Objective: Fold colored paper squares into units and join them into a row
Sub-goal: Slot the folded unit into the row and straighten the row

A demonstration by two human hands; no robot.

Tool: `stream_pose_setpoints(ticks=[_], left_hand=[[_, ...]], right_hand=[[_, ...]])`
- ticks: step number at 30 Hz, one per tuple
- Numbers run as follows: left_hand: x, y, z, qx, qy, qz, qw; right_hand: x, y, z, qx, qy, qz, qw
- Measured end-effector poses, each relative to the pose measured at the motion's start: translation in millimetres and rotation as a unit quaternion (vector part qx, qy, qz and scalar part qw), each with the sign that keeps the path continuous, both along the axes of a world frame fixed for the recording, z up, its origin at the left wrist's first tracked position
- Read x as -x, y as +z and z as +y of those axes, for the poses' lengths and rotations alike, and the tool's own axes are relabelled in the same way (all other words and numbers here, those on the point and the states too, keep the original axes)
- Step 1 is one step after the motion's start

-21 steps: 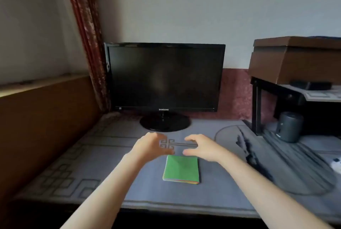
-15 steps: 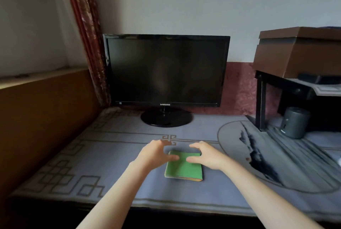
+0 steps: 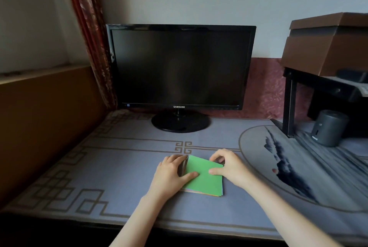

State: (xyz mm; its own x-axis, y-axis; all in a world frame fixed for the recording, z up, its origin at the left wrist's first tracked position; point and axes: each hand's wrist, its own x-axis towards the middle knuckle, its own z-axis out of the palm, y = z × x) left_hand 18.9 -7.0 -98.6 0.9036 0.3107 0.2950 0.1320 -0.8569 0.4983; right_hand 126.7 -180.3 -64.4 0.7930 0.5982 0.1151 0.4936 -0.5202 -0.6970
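Step in hand, as I judge it: the very start, taking the first square. I see no folded unit anywhere.

The paper stack [image 3: 211, 194] lies on the desk mat [image 3: 119, 167], well in front of the monitor [image 3: 180, 67], a little right of its base, toward me. The green top sheet [image 3: 207, 179] faces up. Other colours show only along the stack's near edge.

The left hand [image 3: 171, 171] has its thumb laid on the green and its fingers curled at the sheet's left edge, a pinch. The right hand [image 3: 229, 165] does likewise, thumb on top and fingers curled round the corner toward the monitor. That monitor-side edge looks raised, with shadow under it by the left fingers. I cannot tell whether one sheet or several are caught.

Next move, my guess: free a single sheet, draw it off the stack and lay it flat for the first crease. That calls for a light pinch and a thumb rub to shed any sheets below.

Room: the mat runs open in front of the monitor's left half, up to the wooden side panel [image 3: 39, 127]. Right of the monitor, the black stand [image 3: 289, 107] and grey cylinder [image 3: 328, 128] sit well apart from the hands. The desk's front edge lies under the forearms, so loose paper could slide off there.
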Motion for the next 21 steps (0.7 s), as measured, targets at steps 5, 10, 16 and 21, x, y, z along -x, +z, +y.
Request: stream_pose_setpoints(ticks=[5, 10, 16, 21], left_hand=[[-0.1, 0.4, 1.1, 0.038, -0.011, -0.011, 0.999], [-2.0, 5.2, 4.1, 0.145, -0.026, -0.091, 0.985], [-16.7, 38.1, 8.4, 0.368, -0.054, -0.148, 0.916], [-30.3, 42.5, 11.3, 0.447, -0.051, -0.102, 0.887]], right_hand=[[-3.0, -4.3, -1.0, -0.071, -0.032, 0.008, 0.997], [-7.8, 1.5, -4.5, -0.131, -0.049, -0.006, 0.990], [-11.1, 20.6, 1.5, -0.241, 0.005, 0.092, 0.966], [-19.1, 15.5, 11.1, -0.272, -0.004, 0.118, 0.955]])
